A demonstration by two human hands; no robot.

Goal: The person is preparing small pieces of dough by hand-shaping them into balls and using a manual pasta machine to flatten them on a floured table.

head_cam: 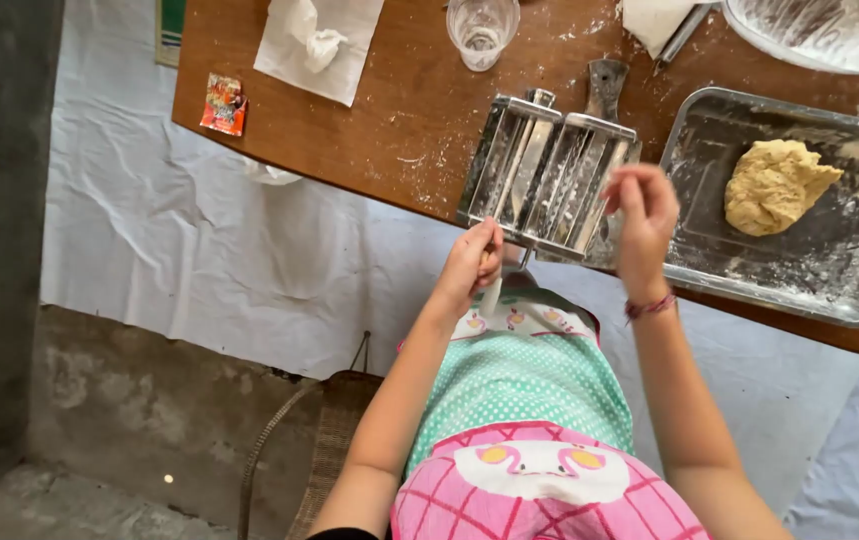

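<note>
hands (471,262) (641,215) at pasta machine (544,175), table edge (369,185).

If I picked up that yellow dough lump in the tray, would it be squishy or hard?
Probably squishy: the dough looks lumpy and rough, with uneven edges, so it would likely dent and sag in your fingers. It may not be too sticky, since flour dusts the tray around it. It seems unlikely to roll, because it sits as a flat-bottomed, irregular lump.

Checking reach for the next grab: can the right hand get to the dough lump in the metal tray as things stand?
Probably yes. The right hand hovers at the pasta machine, right beside the tray; the dough lies uncovered with nothing between.
</note>
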